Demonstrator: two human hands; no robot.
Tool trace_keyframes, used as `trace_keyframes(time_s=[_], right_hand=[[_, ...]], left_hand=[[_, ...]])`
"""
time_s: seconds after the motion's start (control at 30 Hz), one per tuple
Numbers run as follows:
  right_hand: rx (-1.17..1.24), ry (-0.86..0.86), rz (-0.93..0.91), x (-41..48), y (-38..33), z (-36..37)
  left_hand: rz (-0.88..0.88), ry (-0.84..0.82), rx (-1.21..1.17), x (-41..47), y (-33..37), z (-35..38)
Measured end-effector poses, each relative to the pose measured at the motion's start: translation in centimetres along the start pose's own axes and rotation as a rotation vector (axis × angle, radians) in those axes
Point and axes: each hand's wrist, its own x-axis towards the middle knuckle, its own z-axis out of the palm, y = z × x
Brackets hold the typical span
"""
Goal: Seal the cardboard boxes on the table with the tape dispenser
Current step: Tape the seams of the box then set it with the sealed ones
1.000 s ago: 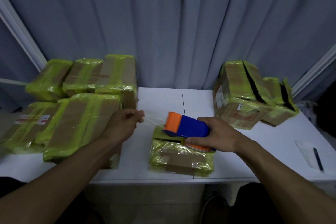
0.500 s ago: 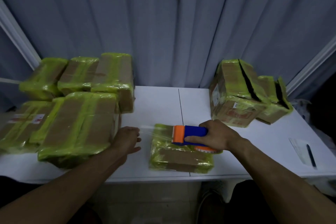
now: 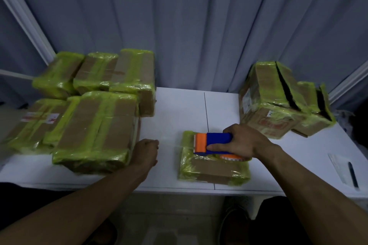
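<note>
**Tape drawn left, dispenser sitting on the small box**

The right grip [image 3: 246, 143] is clamped round the blue-and-orange tape dispenser [image 3: 214, 142], which sits on the far half of the small box [image 3: 213, 167] at the near edge of the bench [image 3: 179, 109]. The left grip [image 3: 145, 152] has its fingers curled just left of that box, apparently pinching the free end of the clear tape [image 3: 175, 143], a faint band running from the orange mouth.

The box's long axis runs left to right, in line with the tape. The next stroke probably anchors the end at the left edge, then draws the dispenser rightward.

The white label [image 3: 40, 119] on a left-hand box carries red print, too blurred to read. The red stamp [image 3: 274, 123] on the right-hand box is also illegible.
</note>
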Motion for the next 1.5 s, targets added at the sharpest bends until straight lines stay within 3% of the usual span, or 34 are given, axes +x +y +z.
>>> trace_keyframes(time_s=[0.43,0.83,0.93,1.1,1.23,1.4,1.5], right_hand=[[-0.147,-0.056,0.039,1.3,-1.1,1.2],[-0.200,-0.040,0.050,1.8,-1.3,1.6],[-0.176,-0.050,0.056,1.8,-1.2,1.6],[-0.198,-0.040,0.053,1.7,-1.3,1.7],[-0.204,-0.027,0.048,1.7,-1.3,1.6],[-0.173,-0.029,0.036,1.5,-1.2,1.5],[-0.071,-0.054,0.051,1.5,-0.8,0.9]], left_hand=[[-0.184,-0.187,0.312,2.9,-3.8,0.8],[0.056,-0.206,0.633,4.0,-4.8,2.9],[0.201,-0.205,0.472,4.0,-5.1,3.0],[-0.117,-0.384,0.107,1.1,-4.4,4.4],[-0.131,-0.481,0.023,0.6,-3.9,3.8],[0.023,-0.605,0.075,1.1,-3.6,3.7],[0.325,-0.592,0.335,2.6,-3.3,2.9]])
